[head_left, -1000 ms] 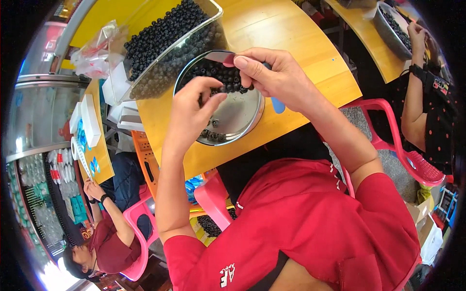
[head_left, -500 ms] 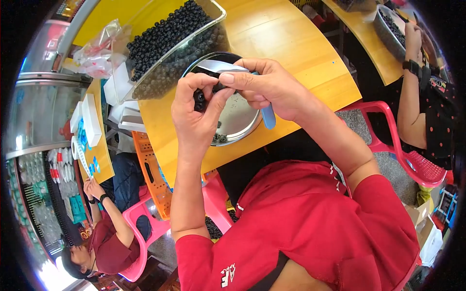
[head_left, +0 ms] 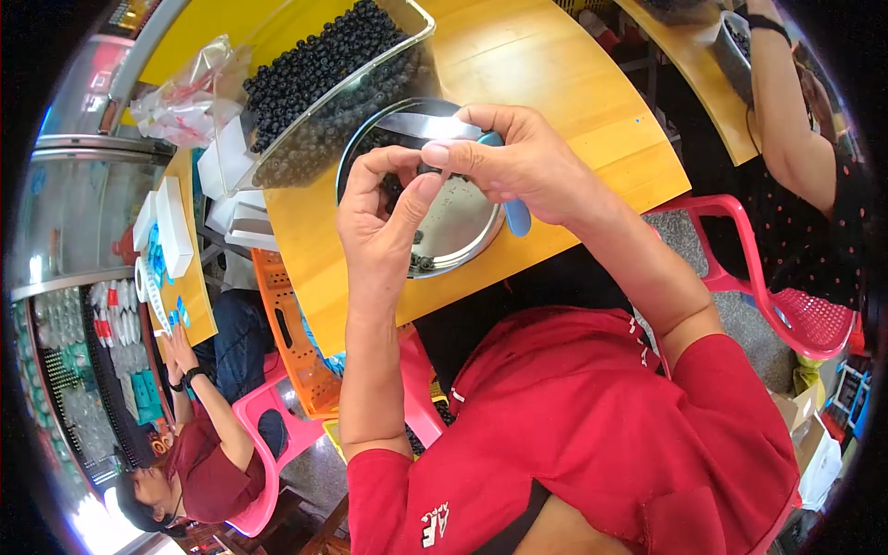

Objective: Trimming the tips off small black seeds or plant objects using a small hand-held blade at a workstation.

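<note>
My left hand (head_left: 381, 220) pinches a small round black part (head_left: 426, 169) between thumb and forefinger. More dark parts show, partly hidden, in its curled fingers. My right hand (head_left: 541, 171) grips a knife (head_left: 421, 126) with a shiny blade and a blue handle (head_left: 517, 218); its thumb meets the left fingertips at the black part. Both hands are over a round metal pan (head_left: 467, 236) on the table, with several dark bits along its inside. A clear plastic bin (head_left: 421, 69) just beyond the hands holds a heap of similar black parts (head_left: 319, 69).
The yellow wooden table (head_left: 546, 79) has its edge close to my body. A crumpled plastic bag (head_left: 190, 97) and white boxes (head_left: 171, 227) are at the left. An orange crate (head_left: 301, 347) stands below. One co-worker (head_left: 208, 444) sits left, another person's arm (head_left: 786, 120) is at right.
My left hand has shifted slightly right, and the knife blade lies flatter, showing a bright glare. The right co-worker's arm has reached farther up; the left co-worker's hands have moved closer together.
</note>
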A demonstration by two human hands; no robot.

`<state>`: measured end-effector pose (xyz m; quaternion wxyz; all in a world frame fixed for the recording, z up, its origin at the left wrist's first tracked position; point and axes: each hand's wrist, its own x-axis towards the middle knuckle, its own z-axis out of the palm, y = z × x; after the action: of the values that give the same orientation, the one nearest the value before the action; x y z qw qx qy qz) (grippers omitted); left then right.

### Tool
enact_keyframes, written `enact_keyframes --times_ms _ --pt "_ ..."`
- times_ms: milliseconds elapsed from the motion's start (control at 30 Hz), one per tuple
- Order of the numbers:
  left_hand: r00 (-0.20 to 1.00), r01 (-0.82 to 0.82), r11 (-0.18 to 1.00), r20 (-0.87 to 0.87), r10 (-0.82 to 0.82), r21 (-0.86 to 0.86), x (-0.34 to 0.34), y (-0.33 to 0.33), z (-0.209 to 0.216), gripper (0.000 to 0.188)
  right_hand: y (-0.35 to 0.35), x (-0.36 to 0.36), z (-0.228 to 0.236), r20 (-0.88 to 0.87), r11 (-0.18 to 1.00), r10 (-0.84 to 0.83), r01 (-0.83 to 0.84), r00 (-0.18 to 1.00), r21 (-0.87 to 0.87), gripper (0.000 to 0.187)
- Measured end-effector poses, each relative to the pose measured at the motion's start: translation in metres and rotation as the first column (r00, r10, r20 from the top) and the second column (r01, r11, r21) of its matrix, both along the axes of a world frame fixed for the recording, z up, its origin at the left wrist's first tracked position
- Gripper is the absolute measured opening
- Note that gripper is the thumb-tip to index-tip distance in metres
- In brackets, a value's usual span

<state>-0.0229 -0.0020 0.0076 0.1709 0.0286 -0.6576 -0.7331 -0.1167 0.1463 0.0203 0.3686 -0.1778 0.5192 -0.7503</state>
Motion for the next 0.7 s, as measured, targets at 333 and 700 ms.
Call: enact_keyframes --times_ms 333,700 --pt "1.0 0.009 0.962 -0.024 -0.002 0.273 0.003 0.006 -0.014 0.02 -0.008 -0.002 -0.006 -0.377 0.995 -0.096 0.096 0.921 -0.019 0.037" --pt "0.997 0.05 0.904 -0.078 -0.018 0.425 0.002 0.006 -0.013 0.019 -0.005 0.011 -0.008 -0.484 0.997 -0.074 0.054 0.872 -0.055 0.03"
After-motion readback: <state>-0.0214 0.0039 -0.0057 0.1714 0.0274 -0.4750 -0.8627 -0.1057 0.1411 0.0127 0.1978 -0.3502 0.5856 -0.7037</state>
